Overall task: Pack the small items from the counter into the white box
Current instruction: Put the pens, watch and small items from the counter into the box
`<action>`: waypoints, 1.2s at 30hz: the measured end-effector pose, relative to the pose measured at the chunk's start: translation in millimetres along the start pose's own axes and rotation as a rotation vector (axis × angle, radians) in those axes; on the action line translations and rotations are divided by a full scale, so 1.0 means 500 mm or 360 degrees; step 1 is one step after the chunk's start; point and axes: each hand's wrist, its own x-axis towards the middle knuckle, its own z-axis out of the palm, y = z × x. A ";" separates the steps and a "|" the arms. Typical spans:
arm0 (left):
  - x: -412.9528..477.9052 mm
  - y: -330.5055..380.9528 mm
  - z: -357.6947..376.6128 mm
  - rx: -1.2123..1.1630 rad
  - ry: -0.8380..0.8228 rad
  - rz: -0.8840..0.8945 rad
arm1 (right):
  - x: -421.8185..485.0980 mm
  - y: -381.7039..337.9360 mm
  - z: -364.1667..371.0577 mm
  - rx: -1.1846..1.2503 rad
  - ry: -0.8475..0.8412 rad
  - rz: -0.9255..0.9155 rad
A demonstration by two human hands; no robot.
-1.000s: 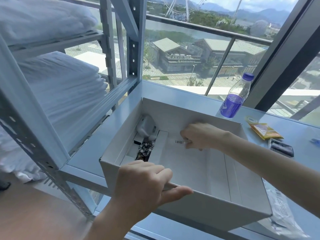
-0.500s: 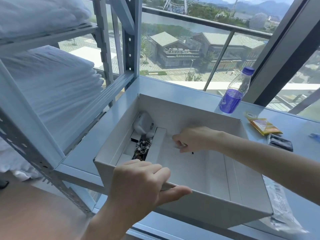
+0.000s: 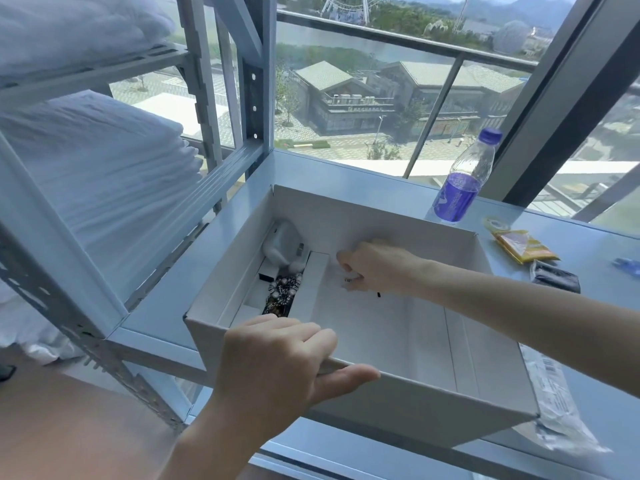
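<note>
The open white box (image 3: 415,403) sits on the pale counter (image 3: 588,258). My left hand (image 3: 277,362) grips its near wall, fingers inside and thumb outside. Reaching into the box, my right hand (image 3: 374,266) is curled round a small white item with a barcode and a dark tip, low over the box floor. In the box's left compartment lie a white plug-like item (image 3: 284,247) and a black-and-white patterned piece (image 3: 282,294). On the counter to the right lie a yellow packet (image 3: 521,245) and a small dark packet (image 3: 556,277).
A plastic bottle with a purple label (image 3: 460,185) stands behind the box. A clear plastic bag (image 3: 557,410) lies at the box's right side. A small blue item (image 3: 628,265) sits at the far right. Metal shelving (image 3: 221,98) with white bedding stands to the left; a window is behind.
My right hand has moved lower and slightly left inside the box with the small item, its fingers curling tighter round it. My left hand keeps its grip on the box wall.
</note>
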 end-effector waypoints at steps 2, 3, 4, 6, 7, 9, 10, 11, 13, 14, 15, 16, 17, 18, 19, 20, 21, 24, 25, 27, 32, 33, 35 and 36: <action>0.001 0.000 -0.001 -0.0002 0.0002 0.0003 | -0.008 0.006 -0.002 0.0054 -0.0109 0.0161; 0.001 0.000 -0.001 0.0001 0.0003 0.0001 | -0.011 0.008 0.000 0.0035 -0.0221 0.0219; 0.001 0.000 -0.001 0.0001 0.0000 -0.0003 | -0.015 0.008 0.003 -0.0001 -0.0329 0.0250; 0.000 0.000 -0.001 -0.0001 -0.0004 -0.0007 | -0.017 0.005 0.013 -0.0043 -0.0406 0.0260; 0.000 0.000 -0.001 0.0000 -0.0004 -0.0010 | -0.017 0.003 0.016 -0.0034 -0.0371 0.0252; 0.000 0.001 -0.002 0.0006 -0.0007 -0.0018 | -0.011 -0.002 0.019 0.0005 -0.0239 0.0211; 0.000 0.001 -0.002 0.0008 -0.0008 -0.0017 | -0.009 -0.004 0.019 0.0027 -0.0191 0.0202; 0.000 0.001 -0.002 0.0009 -0.0007 -0.0009 | -0.007 -0.006 0.018 0.0047 -0.0167 0.0206; 0.000 0.000 -0.002 0.0008 -0.0006 0.0008 | -0.006 -0.006 0.019 0.0070 -0.0170 0.0225; 0.001 0.000 -0.002 0.0007 -0.0009 0.0010 | -0.007 -0.004 0.018 0.0086 -0.0184 0.0234; 0.002 0.000 -0.003 0.0004 -0.0010 0.0009 | -0.007 -0.002 0.016 0.0112 -0.0204 0.0245; 0.002 0.000 -0.004 -0.0003 -0.0014 0.0006 | -0.007 -0.001 0.012 0.0138 -0.0227 0.0262; 0.000 0.000 -0.005 -0.0012 -0.0023 0.0004 | -0.007 0.001 0.006 0.0161 -0.0263 0.0288; -0.002 0.000 -0.007 -0.0017 -0.0044 0.0007 | -0.009 0.002 -0.001 0.0195 -0.0312 0.0317; -0.004 0.000 -0.008 -0.0018 -0.0073 0.0018 | -0.014 0.004 -0.011 0.0251 -0.0355 0.0342; -0.008 0.000 -0.009 -0.0017 -0.0107 0.0031 | -0.022 0.007 -0.022 0.0324 -0.0369 0.0356; -0.010 0.000 -0.010 -0.0020 -0.0138 0.0044 | -0.036 0.010 -0.036 0.0403 -0.0342 0.0348; -0.006 0.003 -0.010 -0.0072 -0.0176 0.0099 | -0.111 0.026 -0.079 0.0596 -0.0007 0.0195; -0.002 0.010 -0.007 -0.0105 -0.0163 0.0150 | -0.145 0.036 -0.091 0.0628 0.0148 0.0137; 0.009 0.039 0.004 -0.0192 -0.0132 0.0293 | -0.219 0.066 -0.106 0.0656 0.0432 0.0042; 0.057 0.166 0.041 -0.0428 -0.0149 0.0402 | -0.395 0.168 -0.067 0.0610 0.0795 0.0228; 0.069 0.189 0.048 -0.0460 -0.0180 0.0386 | -0.425 0.187 -0.050 0.0623 0.0775 0.0283; 0.090 0.230 0.061 -0.0503 -0.0289 0.0377 | -0.479 0.223 -0.013 0.0654 0.0662 0.0390; 0.099 0.247 0.068 -0.0503 -0.0349 0.0387 | -0.502 0.241 0.006 0.0663 0.0609 0.0448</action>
